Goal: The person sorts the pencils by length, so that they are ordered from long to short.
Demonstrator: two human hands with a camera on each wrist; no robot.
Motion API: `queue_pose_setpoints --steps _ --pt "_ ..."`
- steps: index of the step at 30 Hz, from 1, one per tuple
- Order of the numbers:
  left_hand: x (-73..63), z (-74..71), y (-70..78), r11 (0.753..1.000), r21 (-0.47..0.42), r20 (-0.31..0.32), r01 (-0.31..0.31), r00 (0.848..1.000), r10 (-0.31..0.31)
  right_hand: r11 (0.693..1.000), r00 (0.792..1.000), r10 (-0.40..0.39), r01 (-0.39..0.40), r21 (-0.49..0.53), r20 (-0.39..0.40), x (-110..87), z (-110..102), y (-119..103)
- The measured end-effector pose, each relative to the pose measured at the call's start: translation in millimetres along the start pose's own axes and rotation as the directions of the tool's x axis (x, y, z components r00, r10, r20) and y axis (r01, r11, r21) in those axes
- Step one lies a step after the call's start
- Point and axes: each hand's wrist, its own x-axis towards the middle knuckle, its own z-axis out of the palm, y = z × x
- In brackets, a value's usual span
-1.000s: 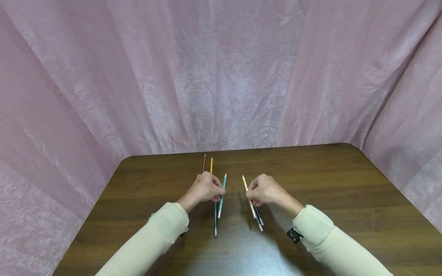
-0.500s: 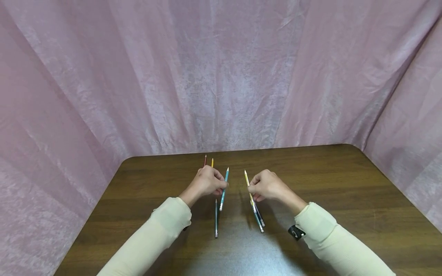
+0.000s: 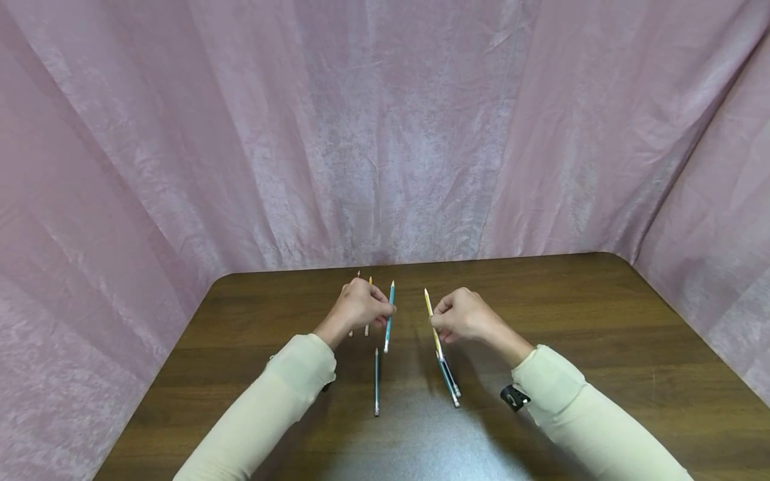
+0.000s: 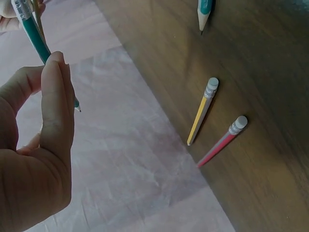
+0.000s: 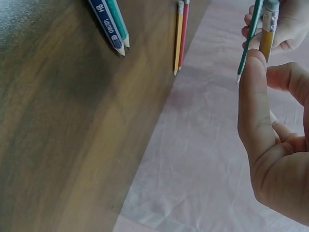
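My left hand (image 3: 363, 304) pinches a teal pencil (image 3: 388, 327) between thumb and fingers, tip pointing away from me. My right hand (image 3: 462, 315) pinches a yellow pencil (image 3: 436, 341) in the same way; its eraser end (image 5: 270, 19) shows in the right wrist view. Both pencils are held above the table, apart from each other. Another teal pencil (image 3: 376, 384) lies below the left hand. Under the right hand, a dark blue pencil (image 5: 106, 21) and a teal pencil (image 5: 117, 21) lie side by side.
Partly behind the left hand, a yellow pencil (image 4: 200, 113) and a red pencil (image 4: 222, 145) lie near the far edge of the brown wooden table (image 3: 571, 300). A pink curtain (image 3: 385, 133) hangs behind the table and at its sides.
Both hands have moved away from me with their pencils, farther from the pencils lying nearer me. Eraser ends of the yellow and red pencils now show below the left hand.
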Motion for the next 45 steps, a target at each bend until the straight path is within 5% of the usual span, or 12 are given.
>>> queue_pose_setpoints --steps 25,45 --pt "42.0 8.7 -11.2 0.990 -0.095 -0.091 0.104 0.989 -0.113 1.000 1.000 -0.019 0.019 0.009 0.018 3.4 -5 -6" --pt "64.9 16.5 -25.9 0.985 0.040 -0.147 0.170 0.976 -0.162 0.999 0.999 -0.029 0.030 -0.029 0.041 0.7 2 -9"
